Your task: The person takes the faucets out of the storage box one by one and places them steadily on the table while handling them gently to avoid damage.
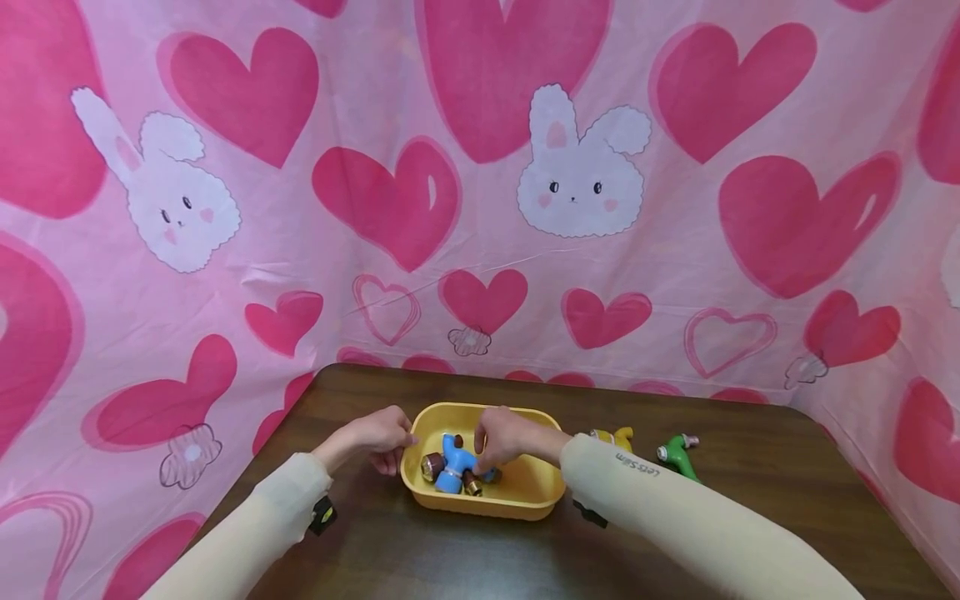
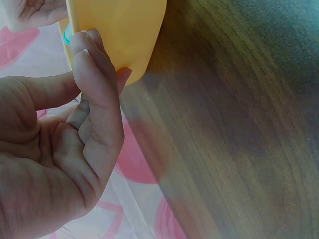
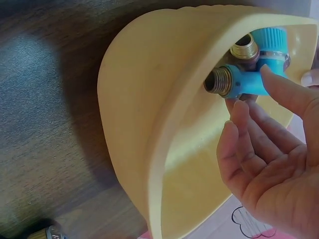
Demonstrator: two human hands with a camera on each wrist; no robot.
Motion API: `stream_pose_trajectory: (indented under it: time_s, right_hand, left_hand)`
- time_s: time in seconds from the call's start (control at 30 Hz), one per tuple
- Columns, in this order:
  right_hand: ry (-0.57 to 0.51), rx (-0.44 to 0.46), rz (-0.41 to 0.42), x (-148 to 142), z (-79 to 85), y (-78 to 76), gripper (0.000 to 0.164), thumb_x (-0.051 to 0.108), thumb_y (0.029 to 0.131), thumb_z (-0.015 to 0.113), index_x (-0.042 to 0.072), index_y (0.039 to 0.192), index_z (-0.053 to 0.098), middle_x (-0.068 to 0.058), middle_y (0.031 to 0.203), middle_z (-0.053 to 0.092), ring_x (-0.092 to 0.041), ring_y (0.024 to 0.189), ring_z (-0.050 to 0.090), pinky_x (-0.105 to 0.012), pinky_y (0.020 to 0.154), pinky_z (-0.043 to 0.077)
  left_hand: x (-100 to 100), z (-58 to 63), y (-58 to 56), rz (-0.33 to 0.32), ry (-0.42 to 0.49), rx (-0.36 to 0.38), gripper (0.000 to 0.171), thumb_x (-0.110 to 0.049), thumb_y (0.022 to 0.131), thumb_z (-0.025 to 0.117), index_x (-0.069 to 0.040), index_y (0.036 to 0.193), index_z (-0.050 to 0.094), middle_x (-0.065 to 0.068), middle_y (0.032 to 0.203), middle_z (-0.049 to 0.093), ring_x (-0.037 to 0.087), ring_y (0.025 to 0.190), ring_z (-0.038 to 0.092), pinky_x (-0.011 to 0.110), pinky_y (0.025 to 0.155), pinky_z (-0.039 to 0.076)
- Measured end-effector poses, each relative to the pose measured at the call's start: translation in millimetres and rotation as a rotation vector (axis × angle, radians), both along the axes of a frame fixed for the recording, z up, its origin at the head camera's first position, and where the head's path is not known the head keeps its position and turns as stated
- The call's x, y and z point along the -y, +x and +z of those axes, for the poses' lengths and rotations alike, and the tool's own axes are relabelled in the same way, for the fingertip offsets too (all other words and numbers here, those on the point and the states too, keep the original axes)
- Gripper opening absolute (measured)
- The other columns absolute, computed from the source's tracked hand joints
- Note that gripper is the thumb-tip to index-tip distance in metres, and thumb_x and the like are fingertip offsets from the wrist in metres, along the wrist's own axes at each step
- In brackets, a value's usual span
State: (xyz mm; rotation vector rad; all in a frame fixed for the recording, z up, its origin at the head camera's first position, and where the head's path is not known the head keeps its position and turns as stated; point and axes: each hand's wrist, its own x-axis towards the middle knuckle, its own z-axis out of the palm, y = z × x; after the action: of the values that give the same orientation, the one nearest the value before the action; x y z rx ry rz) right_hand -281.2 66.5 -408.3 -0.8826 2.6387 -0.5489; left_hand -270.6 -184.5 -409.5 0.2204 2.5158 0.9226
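Note:
A yellow plastic bin [image 1: 480,507] stands on the table, its left end held at the rim between the thumb and fingers of my left hand [image 1: 382,437]. Inside it my right hand [image 1: 508,437] pinches a blue tap [image 3: 251,82], thumb on one side and fingers below. The tap's threaded metal end points out past the fingers in the right wrist view. Beside the blue tap, in the bin's left half, lies a brown piece [image 1: 432,465] with a brass threaded end. In the left wrist view, my bent fingers touch the bin's wall [image 2: 124,35].
Right of the bin, partly behind my right forearm, lie a yellow tap [image 1: 622,437] and a green tap [image 1: 678,454]. The dark wooden table [image 1: 360,542] meets a pink heart-print cloth [image 1: 480,250] at its back and sides.

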Motion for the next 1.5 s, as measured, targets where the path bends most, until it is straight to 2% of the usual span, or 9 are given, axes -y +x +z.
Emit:
stream_pose_trajectory:
  time_s: [0.33,0.67,0.97,1.3,1.47,1.5]
  right_hand:
    - [0.020,0.022,-0.024,2.2,-1.5,0.7,0.025,0.018,0.081,0.094,0.013,0.069,0.072,0.005,0.062,0.061,-0.008,0.060,0.052,-0.021,0.052,0.043]
    - [0.016,-0.001,-0.009,4.7,-9.9,-2.0,0.032,0.018,0.081,0.094,0.015,0.062,0.068,0.008,0.058,0.057,-0.006,0.057,0.052,-0.021,0.052,0.045]
    - [-0.016,0.027,-0.029,5.9,-8.5,1.1,0.029,0.015,0.081,0.094,0.012,0.067,0.069,0.004,0.061,0.058,-0.009,0.060,0.052,-0.021,0.051,0.043]
    - [-0.002,0.000,-0.014,7.5,-10.3,-0.7,0.030,0.018,0.082,0.093,0.013,0.067,0.068,0.006,0.062,0.057,-0.008,0.060,0.051,-0.021,0.051,0.043]
    - [0.015,0.010,0.021,7.8,-21.6,-11.4,0.032,0.020,0.083,0.092,0.015,0.064,0.067,0.006,0.059,0.056,-0.009,0.056,0.052,-0.023,0.049,0.043]
    - [0.019,0.002,0.028,7.4,-30.0,-16.3,0.031,0.022,0.083,0.092,0.016,0.065,0.067,0.006,0.059,0.056,-0.009,0.056,0.052,-0.023,0.049,0.044]
  left_hand:
    - [0.2,0.6,-1.1,0.007,0.001,0.007,0.021,-0.008,0.106,0.060,0.002,0.091,0.071,0.011,0.060,0.064,0.014,0.044,0.059,0.029,0.049,0.058]
    - [0.0,-1.3,-1.2,0.012,-0.002,0.010,0.020,-0.007,0.106,0.060,0.003,0.092,0.071,0.011,0.061,0.064,0.014,0.045,0.060,0.030,0.049,0.058]
    - [-0.6,-1.6,-2.9,0.007,0.000,0.006,0.020,-0.006,0.105,0.060,0.004,0.090,0.070,0.011,0.060,0.064,0.014,0.044,0.059,0.030,0.048,0.058]
    - [-0.1,-0.8,-1.8,0.009,0.009,0.010,0.020,-0.006,0.105,0.060,0.004,0.092,0.071,0.011,0.060,0.063,0.014,0.045,0.059,0.029,0.048,0.058]
    - [-0.5,-1.9,-1.3,0.009,0.009,0.010,0.021,-0.005,0.105,0.059,0.004,0.091,0.071,0.010,0.059,0.063,0.014,0.045,0.059,0.029,0.047,0.057]
    - [-0.5,-2.4,-1.0,0.007,0.009,0.010,0.021,-0.005,0.105,0.059,0.004,0.091,0.071,0.010,0.059,0.063,0.014,0.045,0.059,0.029,0.047,0.057]
